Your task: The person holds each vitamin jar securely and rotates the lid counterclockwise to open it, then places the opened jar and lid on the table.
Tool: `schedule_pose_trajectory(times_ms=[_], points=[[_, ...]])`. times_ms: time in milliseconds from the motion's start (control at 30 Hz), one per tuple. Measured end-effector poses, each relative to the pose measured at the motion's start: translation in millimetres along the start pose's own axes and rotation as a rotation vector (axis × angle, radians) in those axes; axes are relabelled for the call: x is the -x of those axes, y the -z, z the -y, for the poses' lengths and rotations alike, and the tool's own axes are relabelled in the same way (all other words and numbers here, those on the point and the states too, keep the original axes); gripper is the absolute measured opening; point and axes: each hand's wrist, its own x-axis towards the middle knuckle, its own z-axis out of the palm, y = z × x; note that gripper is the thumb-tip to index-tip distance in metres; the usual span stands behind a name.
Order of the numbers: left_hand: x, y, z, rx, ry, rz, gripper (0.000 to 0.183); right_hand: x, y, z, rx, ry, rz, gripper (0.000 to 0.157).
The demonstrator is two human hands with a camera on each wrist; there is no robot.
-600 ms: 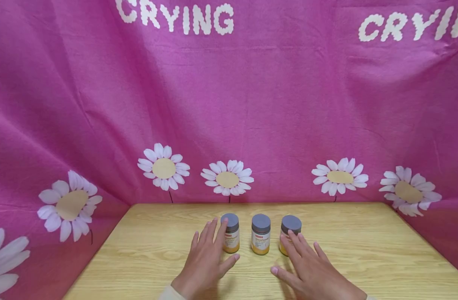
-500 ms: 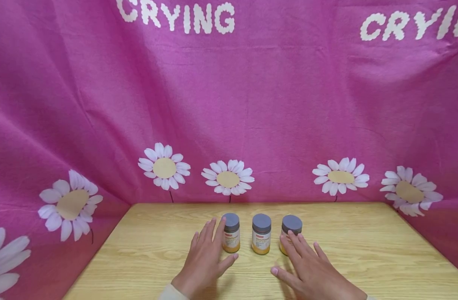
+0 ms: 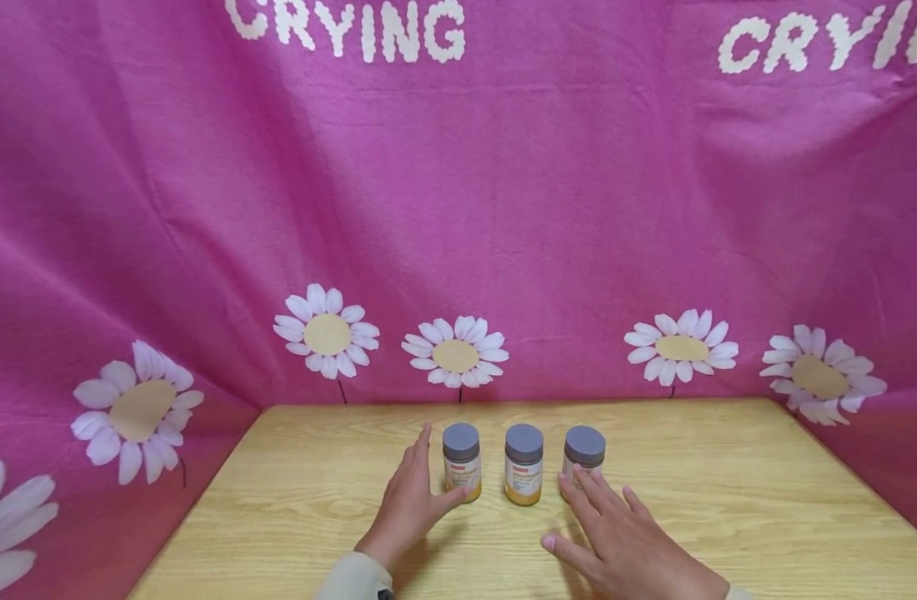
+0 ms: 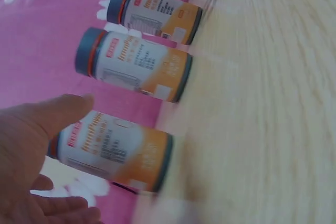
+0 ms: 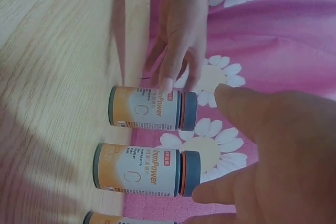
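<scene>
Three supplement bottles with grey lids and white-and-orange labels stand upright in a row. In the head view my left hand (image 3: 408, 505) is beside the left bottle (image 3: 462, 467), its thumb low in front and its straight fingers to the left. The left wrist view has that thumb (image 4: 73, 109) close over the left bottle (image 4: 113, 150); whether it touches is unclear. The middle bottle (image 3: 523, 467) stands apart from both hands. My right hand (image 3: 623, 533) spreads before the right bottle (image 3: 584, 450), partly hiding it, fingers extended; contact cannot be told.
The bottles stand on a light wooden table (image 3: 293, 500). Behind it and at both sides hangs a pink cloth (image 3: 563, 208) printed with daisies and white lettering.
My left hand has turned onto its side, its fingers leaving the front of the left bottle for its left side. The right hand and the bottles stay in place.
</scene>
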Motion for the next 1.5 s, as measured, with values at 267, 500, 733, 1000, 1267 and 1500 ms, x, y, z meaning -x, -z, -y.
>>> schedule_pose_trajectory(times_ms=[267, 500, 733, 1000, 1267, 1500], points=[[-14.9, -22.9, 13.2, 0.238, 0.042, 0.044, 0.084, 0, 1.2, -2, -0.050, 0.000, 0.016, 0.076], [-20.7, -37.6, 16.9, 0.291, 0.061, 0.018, 0.075, -1, 4.8, -4, -0.074, 0.045, 0.023, 0.076], [-17.6, -43.9, 19.0, 0.278, 0.040, 0.008, 0.062, -2, 8.0, -1, -0.073, 0.006, 0.045, 0.077], [-17.4, -45.9, 25.4, 0.302, 0.032, -0.018, 0.062, -2, 9.2, -2, -0.080, 0.031, 0.069, 0.074], [-14.7, -47.3, 27.6, 0.349, -0.012, -0.014, 0.058, -3, 12.0, -5, -0.082, 0.068, 0.132, 0.070], [-10.6, -45.0, 29.2, 0.326, -0.016, -0.017, 0.057, -3, 13.4, -6, -0.067, 0.098, 0.135, 0.060]])
